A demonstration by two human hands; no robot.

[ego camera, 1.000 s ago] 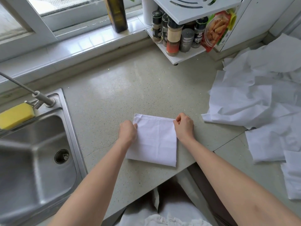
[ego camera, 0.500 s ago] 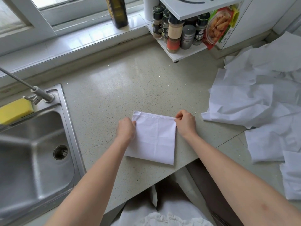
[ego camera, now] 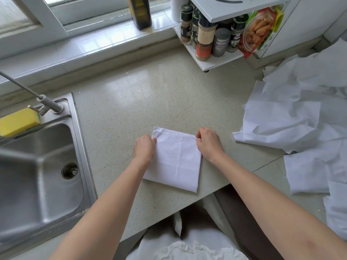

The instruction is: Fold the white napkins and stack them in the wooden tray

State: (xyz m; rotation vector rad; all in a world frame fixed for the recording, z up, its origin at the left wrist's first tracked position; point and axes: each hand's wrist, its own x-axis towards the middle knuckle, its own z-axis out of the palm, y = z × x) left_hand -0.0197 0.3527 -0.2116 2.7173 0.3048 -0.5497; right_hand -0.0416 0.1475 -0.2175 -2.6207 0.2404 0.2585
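Note:
A folded white napkin [ego camera: 176, 162] lies flat on the speckled counter [ego camera: 150, 102] near its front edge. My left hand [ego camera: 143, 150] pinches the napkin's left edge near the far corner, fingers curled. My right hand [ego camera: 208, 143] pinches the far right corner, fingers curled. A heap of unfolded white napkins [ego camera: 300, 119] sprawls over the counter on the right. No wooden tray is in view.
A steel sink [ego camera: 37, 175] with a tap [ego camera: 47, 103] and a yellow sponge [ego camera: 18, 121] fills the left. A white spice rack [ego camera: 216, 34] with several jars stands at the back, with a dark bottle [ego camera: 139, 12] on the window sill.
Both hands keep their hold on the napkin's far corners. The napkin and hands have barely shifted; only the view has drifted slightly.

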